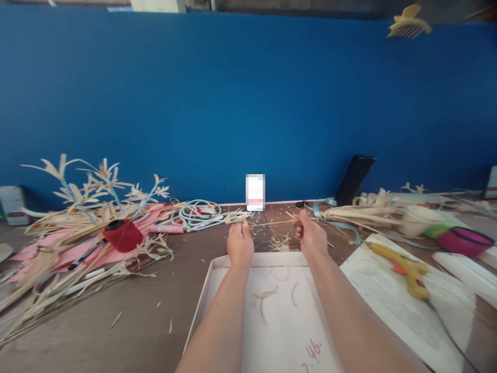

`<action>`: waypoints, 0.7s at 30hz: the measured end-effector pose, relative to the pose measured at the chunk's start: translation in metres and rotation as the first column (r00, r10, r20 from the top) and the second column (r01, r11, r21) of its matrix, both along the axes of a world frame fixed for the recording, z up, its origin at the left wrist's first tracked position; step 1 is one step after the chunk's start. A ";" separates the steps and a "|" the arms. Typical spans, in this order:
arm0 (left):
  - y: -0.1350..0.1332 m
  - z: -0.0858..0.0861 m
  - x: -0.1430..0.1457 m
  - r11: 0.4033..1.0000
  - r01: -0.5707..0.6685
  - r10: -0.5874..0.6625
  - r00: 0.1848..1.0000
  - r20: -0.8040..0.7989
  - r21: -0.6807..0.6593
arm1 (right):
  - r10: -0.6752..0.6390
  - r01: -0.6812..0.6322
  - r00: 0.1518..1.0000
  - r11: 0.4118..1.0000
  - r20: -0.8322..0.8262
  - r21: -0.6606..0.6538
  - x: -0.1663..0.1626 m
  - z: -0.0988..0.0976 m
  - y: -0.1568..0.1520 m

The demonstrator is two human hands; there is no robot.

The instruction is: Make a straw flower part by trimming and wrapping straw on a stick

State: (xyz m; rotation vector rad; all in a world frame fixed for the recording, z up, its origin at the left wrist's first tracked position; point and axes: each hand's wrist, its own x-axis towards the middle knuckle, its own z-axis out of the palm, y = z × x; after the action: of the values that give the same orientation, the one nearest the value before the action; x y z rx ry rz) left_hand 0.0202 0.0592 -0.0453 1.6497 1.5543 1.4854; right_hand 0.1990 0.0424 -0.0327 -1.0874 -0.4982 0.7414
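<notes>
Two hands (239, 246) (313, 237), one taut strand (274, 224), one white box (277, 336), one glue gun (404, 265), one red spool (126, 237), one hair clip (410, 23)

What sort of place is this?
Likely a craft workspace: there's a yellow glue gun, what looks like a red thread spool, and pale, blue-stemmed flowers that seem handmade.

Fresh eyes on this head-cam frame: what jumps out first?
Probably the blue panel filling the background, with a lit phone upright near its bottom center. Just this side, the left hand and right hand hold a thin pale strip between them. Then the yellow glue gun, on printed paper at right.
</notes>
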 end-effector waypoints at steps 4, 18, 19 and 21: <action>0.000 0.001 0.000 1.000 -0.019 0.019 1.000 -0.024 -0.019 | -0.011 0.011 1.000 1.000 -0.007 0.001 -0.001 0.000 0.000; -0.004 0.001 -0.002 0.951 0.302 -0.297 0.952 -0.074 0.068 | -0.019 0.033 0.971 0.998 -0.237 0.053 0.014 -0.001 0.001; -0.004 0.002 -0.001 0.947 0.314 -0.308 0.948 -0.082 0.065 | -0.006 0.022 0.970 0.998 -0.244 0.064 0.015 0.000 0.001; -0.005 0.003 -0.001 0.944 0.324 -0.319 0.944 -0.084 0.062 | 0.078 -0.056 0.970 0.993 -0.230 0.102 0.014 0.002 -0.002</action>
State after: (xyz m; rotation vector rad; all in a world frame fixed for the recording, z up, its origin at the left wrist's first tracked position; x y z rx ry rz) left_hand 0.0193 0.0538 -0.0427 1.9130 1.2018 1.3356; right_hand 0.2128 0.0406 -0.0304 -0.8846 -0.3659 0.8850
